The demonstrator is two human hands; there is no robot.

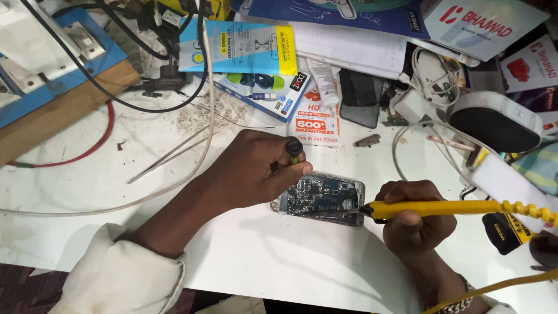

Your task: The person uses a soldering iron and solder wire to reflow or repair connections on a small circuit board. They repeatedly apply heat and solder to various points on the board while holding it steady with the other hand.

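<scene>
Left hand (256, 171): curled round a black-capped tool (294, 150), resting on the phone's edge.
Right hand (415, 224): gripping a yellow probe (442, 208), tip on the phone.
Phone (322, 195): opened, board bare, glinting metal.

A white, scuffed worktable (279, 261) fills most of the frame. Near its centre lies an opened smartphone with a bare circuit board (321, 197). In the upper left sits a wooden board with a blue panel of white switches (55, 70), with a thin red wire (93, 145) curling below it. A pale grey cable (174, 180) runs across the left half, beside thin metal tweezers (168, 156). Along the top lie a blue and yellow flat packet (238, 47), a small white tube (324, 84) and a dark phone screen (360, 97). At the right edge rests a white oval stand with a black top (494, 119).
</scene>
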